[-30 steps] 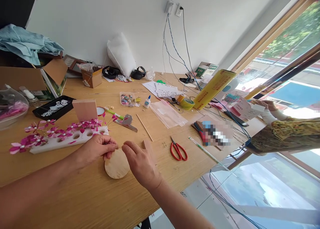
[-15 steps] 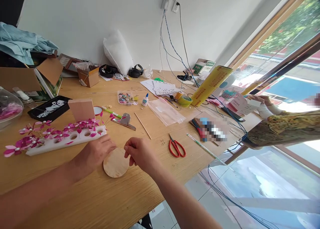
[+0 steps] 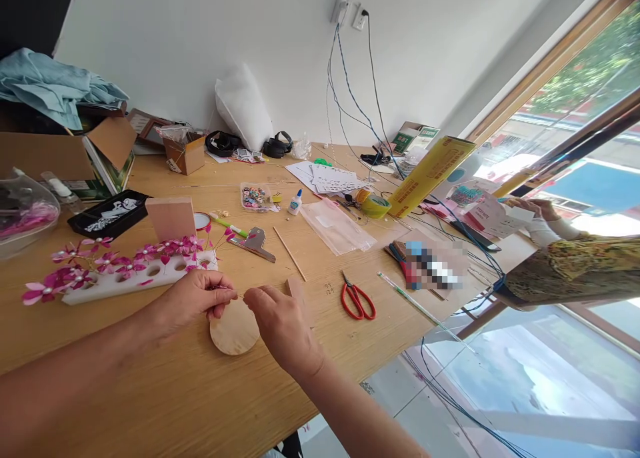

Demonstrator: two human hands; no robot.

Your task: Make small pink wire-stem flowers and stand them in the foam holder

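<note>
A thin wire (image 3: 241, 297) spans the small gap between my hands, its ends hidden by my fingers. My left hand (image 3: 203, 297) is closed in a pinch on it, with a small pinkish bit showing at the fingers. From the other side, my right hand (image 3: 283, 325) pinches it with the back of the hand facing up. Below both hands, a round pale wooden disc (image 3: 234, 333) lies on the table, partly covered by the fingers. Left of them stands a white foam strip with holes (image 3: 107, 291), carrying magenta wire-stemmed flowers (image 3: 127, 265).
Red-handled scissors (image 3: 357, 298) and a wooden stick (image 3: 289, 253) lie on the table (image 3: 165, 405). Behind are a metal clip (image 3: 255, 241), glue bottle (image 3: 295, 203), bead box (image 3: 256, 197) and black tray (image 3: 107, 215). Another person's sleeve (image 3: 575, 251) is at the right.
My left hand has turned from lying palm-down to a pinch near the right fingertips. My right hand has rolled over, back upward. A wooden block now shows behind it. The view shifted slightly.
</note>
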